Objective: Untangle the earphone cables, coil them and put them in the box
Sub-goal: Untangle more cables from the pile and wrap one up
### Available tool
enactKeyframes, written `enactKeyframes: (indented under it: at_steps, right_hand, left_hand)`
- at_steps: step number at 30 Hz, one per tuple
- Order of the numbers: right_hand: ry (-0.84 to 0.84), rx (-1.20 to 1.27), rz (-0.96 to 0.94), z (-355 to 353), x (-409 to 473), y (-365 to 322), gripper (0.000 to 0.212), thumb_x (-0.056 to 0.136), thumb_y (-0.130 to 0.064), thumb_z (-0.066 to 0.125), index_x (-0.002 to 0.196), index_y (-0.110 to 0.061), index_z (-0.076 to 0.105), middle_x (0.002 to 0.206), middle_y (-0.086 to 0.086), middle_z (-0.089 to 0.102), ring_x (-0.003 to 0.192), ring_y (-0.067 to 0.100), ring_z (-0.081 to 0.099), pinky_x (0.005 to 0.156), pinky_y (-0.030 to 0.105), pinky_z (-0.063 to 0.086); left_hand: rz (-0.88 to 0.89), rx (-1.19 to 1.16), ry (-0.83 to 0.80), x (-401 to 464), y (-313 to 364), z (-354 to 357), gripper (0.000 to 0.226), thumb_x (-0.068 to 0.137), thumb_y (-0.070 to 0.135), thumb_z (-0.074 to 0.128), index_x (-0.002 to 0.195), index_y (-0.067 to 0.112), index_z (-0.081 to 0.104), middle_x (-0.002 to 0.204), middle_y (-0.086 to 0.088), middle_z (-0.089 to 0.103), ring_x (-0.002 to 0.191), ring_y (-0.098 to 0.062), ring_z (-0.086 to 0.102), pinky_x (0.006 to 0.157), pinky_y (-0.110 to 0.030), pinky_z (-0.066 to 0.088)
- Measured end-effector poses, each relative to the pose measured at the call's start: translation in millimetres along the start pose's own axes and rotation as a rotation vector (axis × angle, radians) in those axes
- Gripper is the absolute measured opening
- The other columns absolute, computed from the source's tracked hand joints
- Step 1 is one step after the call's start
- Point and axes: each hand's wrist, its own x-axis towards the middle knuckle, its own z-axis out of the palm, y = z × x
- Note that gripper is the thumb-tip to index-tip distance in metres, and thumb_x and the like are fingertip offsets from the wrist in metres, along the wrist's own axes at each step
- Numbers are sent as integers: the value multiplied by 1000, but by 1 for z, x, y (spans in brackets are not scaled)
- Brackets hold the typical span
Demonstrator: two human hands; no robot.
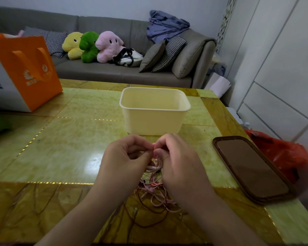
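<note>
A tangle of thin earphone cables (154, 190), pink and dark red, hangs from my two hands and spreads over the green-yellow table (69, 142) near its front edge. My left hand (126, 157) and my right hand (174, 157) are raised together, fingertips almost touching, each pinching part of the pink cable at the top of the tangle. A cream plastic box (154, 110), open and with nothing visible inside, stands just behind my hands. My fingers hide the exact spot that they pinch.
The box's brown lid (251, 167) lies flat on the table to the right. An orange paper bag (25, 70) stands at the far left. A red plastic bag (283, 153) hangs off the right edge. A grey sofa with plush toys runs behind the table.
</note>
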Motion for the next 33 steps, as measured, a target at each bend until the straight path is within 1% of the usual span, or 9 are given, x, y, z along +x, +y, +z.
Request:
enactKeyframes:
  at_steps: [2, 4, 11, 15, 18, 19, 22, 28, 33]
  right_hand:
    - [40, 12, -9, -1, 1, 2, 5, 99, -19, 58, 97, -20, 62, 93, -10, 58, 89, 15, 57, 72, 40, 49]
    - [60, 18, -26, -2, 1, 2, 5, 100, -15, 62, 96, -19, 63, 93, -9, 59, 89, 15, 59, 73, 39, 49]
    - [88, 24, -17, -3, 3, 8, 10, 101, -15, 69, 110, -18, 71, 97, -8, 62, 92, 10, 61, 76, 32, 50]
    - [59, 40, 29, -5, 4, 10, 7, 104, -22, 67, 101, -23, 74, 96, -11, 62, 91, 8, 62, 74, 27, 48]
    - [-15, 133, 99, -8, 5, 11, 7, 103, -26, 69, 98, -26, 74, 92, -13, 65, 90, 9, 65, 69, 21, 49]
    - [-51, 181, 114, -10, 5, 10, 5, 102, -24, 71, 102, -27, 74, 93, -13, 66, 91, 9, 66, 69, 20, 50]
    - [-104, 252, 108, -15, 6, 10, 22, 95, -12, 77, 108, -29, 74, 97, -12, 68, 94, 12, 67, 72, 18, 52]
    - [-34, 182, 89, -15, 7, 12, 12, 92, -14, 82, 91, -24, 75, 91, -13, 69, 89, 13, 68, 71, 29, 55]
    - [-56, 249, 204, -15, 7, 11, 15, 93, -13, 80, 89, -25, 72, 87, -9, 72, 86, 11, 70, 71, 30, 59]
  left_hand:
    - [8, 24, -35, 0, -1, 0, 15, 90, -5, 75, 93, 10, 70, 81, -6, 80, 75, -24, 79, 70, -45, 66]
    - [2, 16, -67, 0, -1, -1, 19, 91, -3, 75, 101, 12, 68, 85, -5, 81, 79, -25, 79, 73, -48, 66]
    - [13, -25, -144, 2, 2, -6, 19, 93, -7, 71, 105, 7, 74, 87, -7, 81, 81, -20, 79, 66, -29, 63]
    - [-12, -31, -174, 2, 2, -9, 18, 89, 3, 79, 105, 8, 75, 91, -8, 82, 90, -25, 80, 77, -42, 66]
    - [-24, -13, -139, 2, 0, -9, 18, 87, 6, 82, 103, 9, 75, 88, -8, 82, 87, -26, 80, 76, -49, 66]
    - [-20, -8, -117, 3, -1, -9, 16, 87, 8, 83, 101, 10, 76, 88, -8, 82, 86, -26, 80, 76, -48, 66]
    - [-19, -16, -81, 4, -2, -9, 14, 88, 15, 83, 100, 12, 78, 88, -6, 82, 84, -23, 80, 74, -42, 66]
    - [-25, -6, -119, 2, -2, -6, 8, 90, 11, 79, 97, 12, 81, 82, -7, 81, 74, -15, 77, 63, -24, 59]
    - [-7, -14, -118, 2, -3, -7, 7, 89, 13, 81, 96, 13, 81, 82, -7, 81, 74, -22, 78, 63, -25, 58]
